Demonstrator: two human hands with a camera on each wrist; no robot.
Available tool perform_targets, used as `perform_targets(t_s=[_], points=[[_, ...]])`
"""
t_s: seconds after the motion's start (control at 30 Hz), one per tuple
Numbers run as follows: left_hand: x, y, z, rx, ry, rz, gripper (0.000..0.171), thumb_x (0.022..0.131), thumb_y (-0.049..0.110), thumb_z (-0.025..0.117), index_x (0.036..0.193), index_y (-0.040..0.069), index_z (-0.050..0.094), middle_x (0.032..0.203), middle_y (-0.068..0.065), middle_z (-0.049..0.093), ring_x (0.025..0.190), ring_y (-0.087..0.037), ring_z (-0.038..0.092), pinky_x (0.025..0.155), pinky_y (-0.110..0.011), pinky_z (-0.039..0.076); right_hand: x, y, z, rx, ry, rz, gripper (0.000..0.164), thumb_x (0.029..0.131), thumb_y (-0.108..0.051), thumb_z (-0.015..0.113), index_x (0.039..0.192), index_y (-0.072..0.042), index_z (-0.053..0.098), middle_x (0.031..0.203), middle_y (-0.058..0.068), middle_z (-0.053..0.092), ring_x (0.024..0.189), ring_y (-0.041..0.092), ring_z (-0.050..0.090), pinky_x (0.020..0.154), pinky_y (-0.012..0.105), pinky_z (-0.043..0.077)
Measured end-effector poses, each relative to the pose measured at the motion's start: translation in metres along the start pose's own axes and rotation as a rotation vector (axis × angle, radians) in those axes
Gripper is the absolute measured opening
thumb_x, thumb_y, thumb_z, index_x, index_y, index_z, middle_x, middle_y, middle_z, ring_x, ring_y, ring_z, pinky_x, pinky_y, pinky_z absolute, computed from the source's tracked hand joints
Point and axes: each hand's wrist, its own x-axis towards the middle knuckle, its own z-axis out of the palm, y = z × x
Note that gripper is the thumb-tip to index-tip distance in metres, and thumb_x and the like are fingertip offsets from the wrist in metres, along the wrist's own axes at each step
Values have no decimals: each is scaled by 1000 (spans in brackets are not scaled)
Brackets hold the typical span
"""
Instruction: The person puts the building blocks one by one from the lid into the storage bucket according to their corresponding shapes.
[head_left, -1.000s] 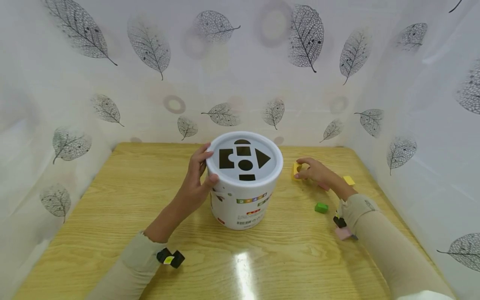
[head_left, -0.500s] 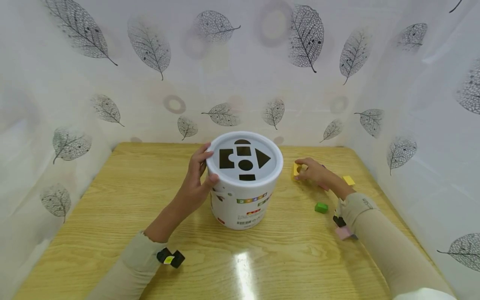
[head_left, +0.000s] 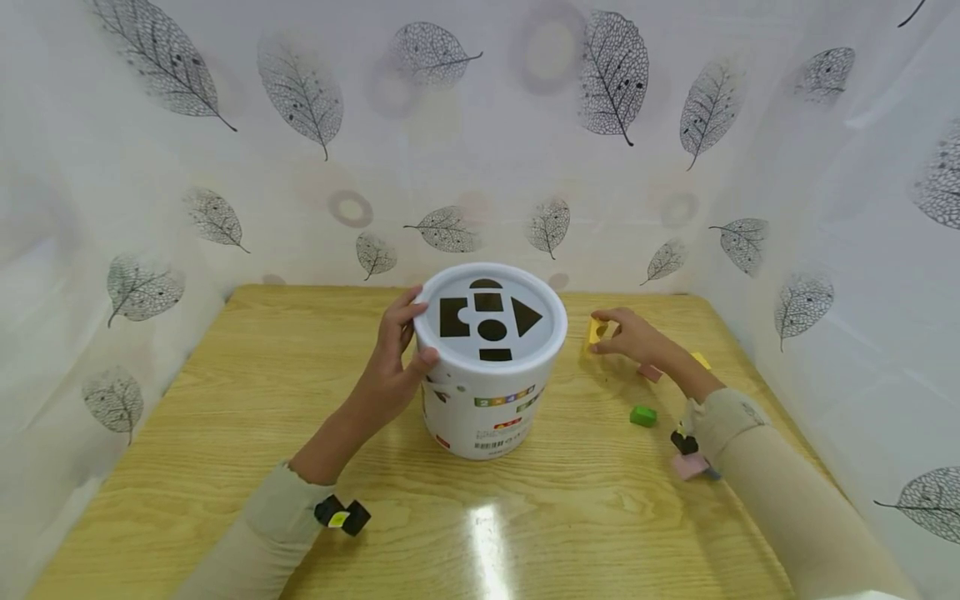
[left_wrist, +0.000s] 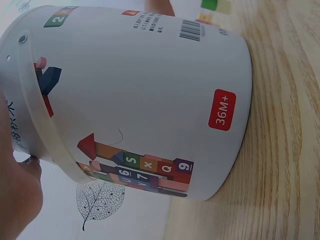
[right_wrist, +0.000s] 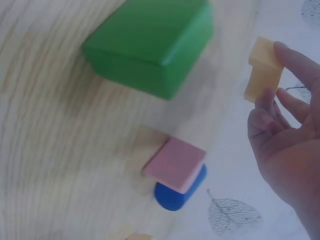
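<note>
My left hand [head_left: 393,354] grips the left side of the white bucket [head_left: 480,417] at its rim, the thumb on the near side and fingers behind. The lid [head_left: 543,342] has several shaped holes: a triangle, a circle, a half circle, a notched square and others. To the bucket's right, my right hand [head_left: 633,337] pinches a yellow arch block [head_left: 596,332] between thumb and fingers. In the right wrist view the notch of the arch block [right_wrist: 265,70] shows plainly. The left wrist view shows the bucket's printed wall [left_wrist: 135,90] and pale handle, with only part of the hand.
A green block [head_left: 642,416] lies right of the bucket. Near my right forearm are a pink block [head_left: 689,466] and a partly covered blue block [right_wrist: 170,197]. Beyond lie a red block [head_left: 649,372] and a yellow block [head_left: 701,360]. Leaf-patterned curtains edge the wooden table [head_left: 300,350].
My right hand has lifted slightly with the yellow arch block and turned it a little, uncovering more of the red block behind. My left hand and the bucket stay in place.
</note>
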Motion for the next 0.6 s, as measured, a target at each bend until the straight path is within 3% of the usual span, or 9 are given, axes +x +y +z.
perform_targets(t_s=[0.17,0.6], points=[[0,0,0,0,2,4,77,99,63,48,150,9,26,167,-7,11,154,-29,20,124,-45,22,-6,-14,-10,0,17,-39,76,91,-26,76,151,4,38,138,24,46,85,22,57,67,30,51],[0,1,0,9,-7,-19,77,98,64,47,150,12,25,167,-4,9,155,-28,17,124,-52,21,-25,-64,-34,-59,69,-125,74,91,-32,77,150,-4,42,140,17,44,88,22,50,70,32,47]])
